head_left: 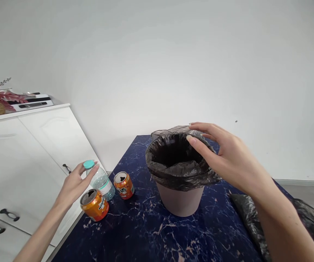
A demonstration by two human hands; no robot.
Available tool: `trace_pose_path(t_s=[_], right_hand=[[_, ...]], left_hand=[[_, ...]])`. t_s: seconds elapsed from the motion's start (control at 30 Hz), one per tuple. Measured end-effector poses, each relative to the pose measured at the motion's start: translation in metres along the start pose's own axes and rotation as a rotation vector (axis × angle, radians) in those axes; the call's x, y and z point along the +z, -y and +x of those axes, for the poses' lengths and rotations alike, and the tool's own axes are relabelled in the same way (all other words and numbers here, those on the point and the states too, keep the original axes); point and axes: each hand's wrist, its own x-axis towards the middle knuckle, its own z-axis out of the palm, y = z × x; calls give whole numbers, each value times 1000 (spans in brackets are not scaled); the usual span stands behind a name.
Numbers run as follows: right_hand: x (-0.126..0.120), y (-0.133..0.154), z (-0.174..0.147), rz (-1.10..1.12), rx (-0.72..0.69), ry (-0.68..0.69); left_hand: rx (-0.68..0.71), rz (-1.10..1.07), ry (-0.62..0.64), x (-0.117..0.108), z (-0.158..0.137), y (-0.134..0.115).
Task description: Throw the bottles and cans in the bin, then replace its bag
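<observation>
Fingers of the left hand [73,183] curl loosely open against a clear plastic water bottle with a teal cap [100,178], beside two orange drink cans [94,204]. Right hand [223,156], spread open, touches the black bag lining a pink bin [180,171] on the dark blue marbled worktop [146,233].

Legible text limited to two orange cans on the surface. Nearer can [94,205]: dark lettering on a white patch, partly turned away, reading roughly as "Mirinda", not fully confirmed. Farther can [124,185]: dark lettering on a white patch, cut off and angled, not readable with certainty. Water bottle [101,179] label: print too small to read. No other markings or numbers readable.
</observation>
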Motion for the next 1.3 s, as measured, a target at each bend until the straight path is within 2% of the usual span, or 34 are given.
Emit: trace_pose_path(t_s=[0.1,0.17,0.23,0.3,0.33,0.4,0.5,0.53,0.57,0.7,0.87,0.93,1.0,1.07,1.17,1.3], right_hand=[[-3,2,0,19,-7,47],[-5,3,-1,26,0,81],[-6,5,-1,28,8,93],[-6,6,-2,32,11,93],[-7,7,-2,35,11,92],[-8,6,-2,37,9,83],[-11,2,-1,32,9,65],[-13,0,-1,28,12,63],[-14,-2,-1,24,19,60],[-19,-12,2,19,63,51],[-28,-22,5,54,55,28],[-32,-25,5,60,72,35],[-35,-26,5,60,90,63],[-38,-27,4,59,100,103],[-42,-26,3,47,104,135],[-44,-25,3,23,104,148]], left_hand=[[-100,-167,16,-1,-9,-12],[-48,-255,-138,-5,-15,-30],[138,-361,-384,-10,-19,-56],[412,-473,-625,-15,-18,-89],[519,-487,-679,-17,-17,-108],[655,-538,-658,-21,-15,-146],[960,-711,-670,-25,-17,-201],[1016,-757,-664,-26,-19,-216],[1036,-804,-635,-26,-22,-229],[1011,-822,-190,-17,-29,-262],[894,-844,327,13,-11,-277],[859,-832,482,24,-3,-280],[870,-757,581,32,3,-281],[903,-632,624,39,5,-281],[935,-447,603,48,7,-279],[937,-336,612,60,11,-279]])
